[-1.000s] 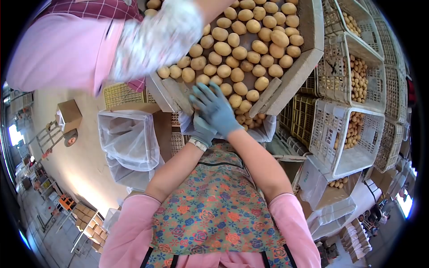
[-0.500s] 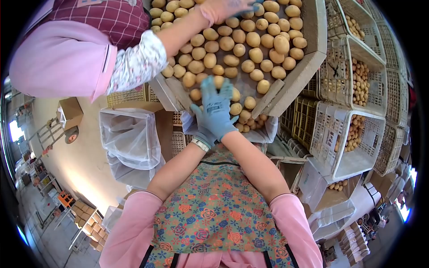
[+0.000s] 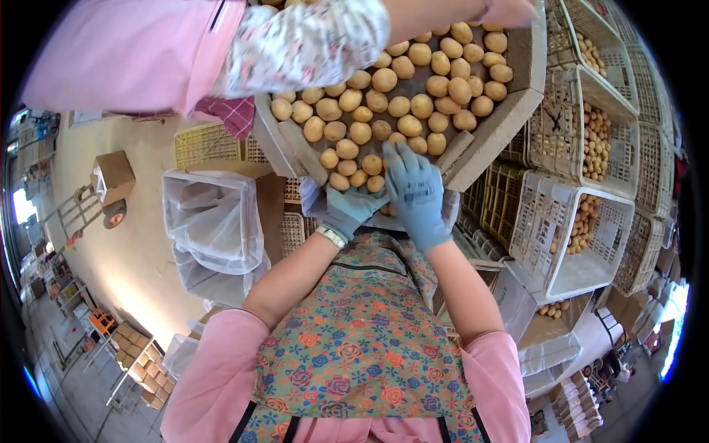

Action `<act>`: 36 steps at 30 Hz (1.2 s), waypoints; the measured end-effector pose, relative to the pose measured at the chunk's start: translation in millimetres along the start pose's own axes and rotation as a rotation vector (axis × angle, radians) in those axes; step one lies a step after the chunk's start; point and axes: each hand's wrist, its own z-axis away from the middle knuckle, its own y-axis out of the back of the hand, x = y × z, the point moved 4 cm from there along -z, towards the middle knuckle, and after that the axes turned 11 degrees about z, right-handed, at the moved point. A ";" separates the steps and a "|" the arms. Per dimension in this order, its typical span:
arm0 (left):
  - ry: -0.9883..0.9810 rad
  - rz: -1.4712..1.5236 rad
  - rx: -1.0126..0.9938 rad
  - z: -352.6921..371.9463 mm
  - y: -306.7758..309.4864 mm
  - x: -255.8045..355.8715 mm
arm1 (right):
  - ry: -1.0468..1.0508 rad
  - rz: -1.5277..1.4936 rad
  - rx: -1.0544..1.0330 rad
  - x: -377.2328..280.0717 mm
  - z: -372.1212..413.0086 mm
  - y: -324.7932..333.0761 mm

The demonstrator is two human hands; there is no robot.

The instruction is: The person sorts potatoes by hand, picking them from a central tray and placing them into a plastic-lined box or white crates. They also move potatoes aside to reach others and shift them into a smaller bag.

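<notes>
Many tan potatoes (image 3: 375, 101) lie on a sorting table with raised edges (image 3: 493, 140) that narrow towards me. My left hand (image 3: 353, 210), in a blue-grey glove, is at the narrow mouth, fingers extended to the right, just below a cluster of potatoes (image 3: 357, 177). My right hand (image 3: 416, 193), gloved alike, is stretched forward at the mouth's right side, its fingertips against potatoes. Neither hand grasps a potato. Under the mouth sits a lined container (image 3: 449, 210), mostly hidden by my hands; a few potatoes show in it.
Another person's sleeve (image 3: 303, 48) and blurred hand (image 3: 509, 11) reach across the table's far part. White crates (image 3: 550, 229) with potatoes are stacked on the right. A box with a clear liner (image 3: 214, 221) stands at left, near a yellow crate (image 3: 210, 148).
My hands have moved apart, the right one to the right. More potatoes now lie near the mouth, and fewer show in the container. The other person's arm has swept right.
</notes>
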 end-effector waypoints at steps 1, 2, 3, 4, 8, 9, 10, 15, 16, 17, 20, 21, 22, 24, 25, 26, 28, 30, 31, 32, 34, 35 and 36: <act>0.091 0.561 -0.014 -0.2 0.4 -4.5 | -0.030 0.048 0.043 -1.5 -18.7 -4.4; 0.184 1.120 -0.028 0.0 -1.0 -7.5 | -0.033 0.044 0.046 -2.1 -33.1 -17.5; 0.185 1.114 -0.027 -1.4 -0.7 -9.1 | -0.053 0.115 -0.076 -1.6 -44.8 -39.3; 0.109 0.879 0.000 -3.5 1.5 -9.3 | -0.072 0.184 -0.198 0.5 -53.2 -57.1; 0.070 0.806 -0.018 4.2 7.0 -6.5 | -0.089 0.123 -0.242 6.6 -64.6 -73.4; 0.083 0.897 -0.042 6.3 5.9 -7.1 | -0.209 -0.163 -0.035 10.6 -55.1 -53.0; 0.093 0.990 -0.069 7.1 4.6 -7.4 | -0.322 -0.447 0.175 17.2 -44.7 -33.3; 0.162 0.957 0.141 11.6 7.4 -9.7 | -0.710 -1.508 -0.008 24.8 10.1 -4.0; 0.005 0.016 0.206 15.8 15.5 -0.7 | -0.621 -1.405 -0.131 17.4 24.8 -6.1; -0.151 -0.928 0.237 19.3 13.6 8.9 | -0.344 -1.018 -0.005 7.5 34.1 -5.9; -0.193 0.242 0.004 -16.7 90.7 -84.3 | -0.203 -0.767 -0.193 -17.6 76.3 -10.0; -0.194 0.239 0.002 -15.2 79.6 -71.4 | -0.253 -0.675 -0.173 -10.3 91.3 -9.8; -0.078 0.443 0.030 -10.0 53.8 -46.6 | -0.300 -0.583 -0.155 5.3 110.0 -10.0; 0.163 0.854 0.088 0.2 7.6 -7.6 | -0.543 -0.352 -0.168 52.3 167.7 -21.5; 0.144 0.848 -0.014 0.5 5.2 -1.6 | -0.612 -0.170 -0.305 76.3 202.7 -28.1; 0.151 0.851 -0.018 0.7 1.9 2.0 | -0.680 0.018 -0.441 97.1 238.8 -31.4; 0.066 0.353 0.075 -0.7 -1.9 9.0 | -0.793 0.257 -0.752 120.3 300.5 -35.3; 0.008 0.424 -0.046 -9.0 14.3 -8.8 | -0.690 0.185 -0.725 119.0 291.9 -32.6; 0.031 0.462 -0.022 -9.1 11.2 -6.6 | -0.584 0.106 -0.697 113.7 282.3 -33.5; 0.055 0.498 0.004 -7.5 8.1 -4.8 | -0.422 -0.021 -0.324 94.3 236.3 -21.1; 0.068 0.508 -0.001 -7.5 2.9 -2.9 | -0.367 -0.224 -0.151 44.4 131.4 23.8; 0.074 0.522 -0.007 -9.2 0.6 -1.2 | -0.296 -0.286 -0.053 22.2 92.2 36.3; 0.075 0.512 -0.012 -12.2 3.6 -5.1 | -0.205 -0.290 0.051 8.1 61.7 35.6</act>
